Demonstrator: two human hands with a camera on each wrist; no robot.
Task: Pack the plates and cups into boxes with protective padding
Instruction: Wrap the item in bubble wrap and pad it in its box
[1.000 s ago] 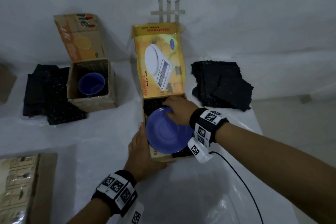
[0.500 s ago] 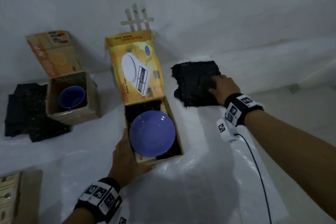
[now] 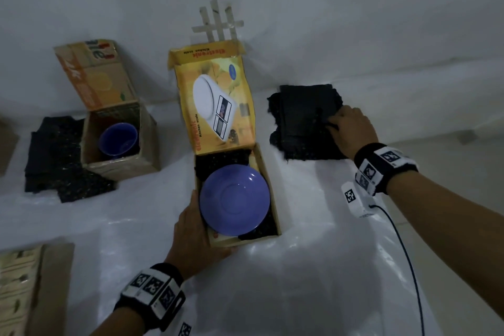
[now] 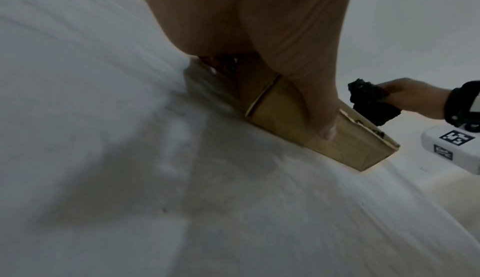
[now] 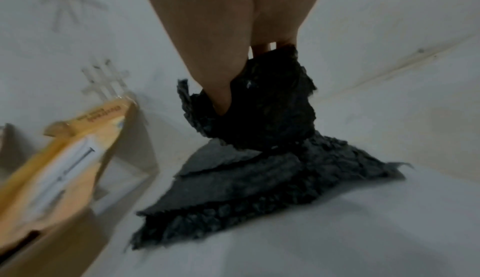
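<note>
Left hand holds the near-left corner of the yellow box: fingers along its left wall, thumb laid across the near wall (thumb visible in left wrist view, flat on the cardboard). Box sits on the white desk, lid flipped up and back, scale photo printed on it.

Plate, blue, lies inside the yellow box, rim slightly tilted, on top of black padding that lines the box bottom. Padding shows past the plate at the far end and at the near-right corner.

Right hand is on the black pad stack to the right of the box, well apart from it. Right wrist view: thumb and fingers pinch the top pad, its edge lifted off the stack below; rest of the stack lies flat on the desk.

Left side: brown box open, flap up, blue cup inside, lying tilted with its mouth toward the camera. Second black pad pile beside and partly under that box's left side. Another carton at bottom-left edge, cut off. Tape cross on the wall behind the yellow box. Cable runs from the right wrist unit across the desk.
</note>
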